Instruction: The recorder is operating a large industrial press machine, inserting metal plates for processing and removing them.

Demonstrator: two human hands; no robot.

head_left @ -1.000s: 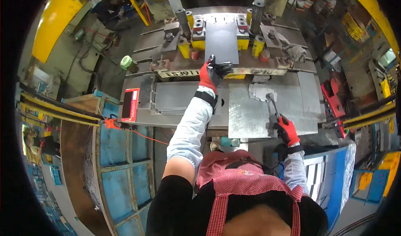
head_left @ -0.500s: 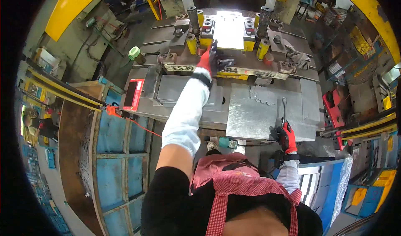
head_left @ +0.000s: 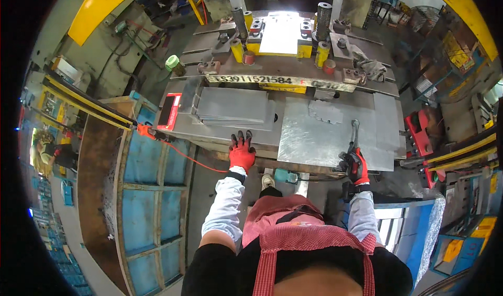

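Observation:
My left hand, in a red and black glove, lies at the bench's near edge with its fingers spread and nothing held. Just beyond it is a stack of flat grey metal sheets. My right hand, gloved alike, is closed round a slim metal hand tool whose rounded end points away from me; its exact kind is unclear. Beneath the tool is a broad shiny metal plate, with a notched flat metal piece farther back. A brightly lit flat sheet lies in the press die.
Guide posts and yellow cylinders rise around the die. A crumpled grey cloth and a green-capped bottle flank it. Yellow-black bars stand at the left, by a blue-panelled crate.
My left hand has drawn back from the die to the bench's near edge, uncovering the sheet stack. My right hand keeps hold of the tool, nearly in place. The view has shifted slightly.

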